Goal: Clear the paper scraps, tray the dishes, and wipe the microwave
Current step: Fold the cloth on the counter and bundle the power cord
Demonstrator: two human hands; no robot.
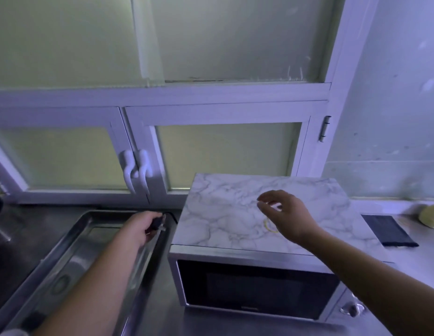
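Gripping a small dark object (158, 223), left hand (141, 226) hangs over steel tray (72, 230); right hand (289, 214), fingers relaxed, above marbled microwave (220, 214).

L hand (143, 227) grips dark item (158, 222) (unclear what) by tray (113, 212); R hand (287, 214) over microwave (218, 214).

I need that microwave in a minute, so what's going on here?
A person's left hand grips a small dark object at the far corner of the metal tray. Their right hand, fingers loose, reaches over the marbled top of the microwave, close to a yellow band lying there. The microwave is closed; a dark cloth lies to its right.
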